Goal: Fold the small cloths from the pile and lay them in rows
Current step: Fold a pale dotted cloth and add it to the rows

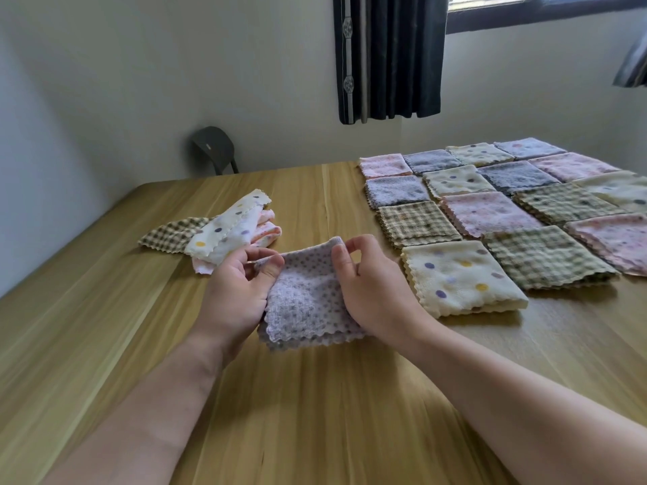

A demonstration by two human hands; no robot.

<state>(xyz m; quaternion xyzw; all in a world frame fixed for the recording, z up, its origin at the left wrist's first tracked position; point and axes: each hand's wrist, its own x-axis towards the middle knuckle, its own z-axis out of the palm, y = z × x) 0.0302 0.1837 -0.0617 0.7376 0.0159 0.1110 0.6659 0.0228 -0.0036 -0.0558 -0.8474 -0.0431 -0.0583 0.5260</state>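
Holding a lilac dotted cloth (308,299) over the wooden bench (315,397), two bare hands grip its far edge. The left hand (238,288) pinches the far left corner between thumb and fingers (259,254). The right hand (371,288) pinches the far right corner the same way. The cloth, folded double, sags between the palms, with its scalloped near edge by the wrists. A small pile (224,232) of loose cloths lies to the left. Folded cloths lie in rows (490,211) to the right.
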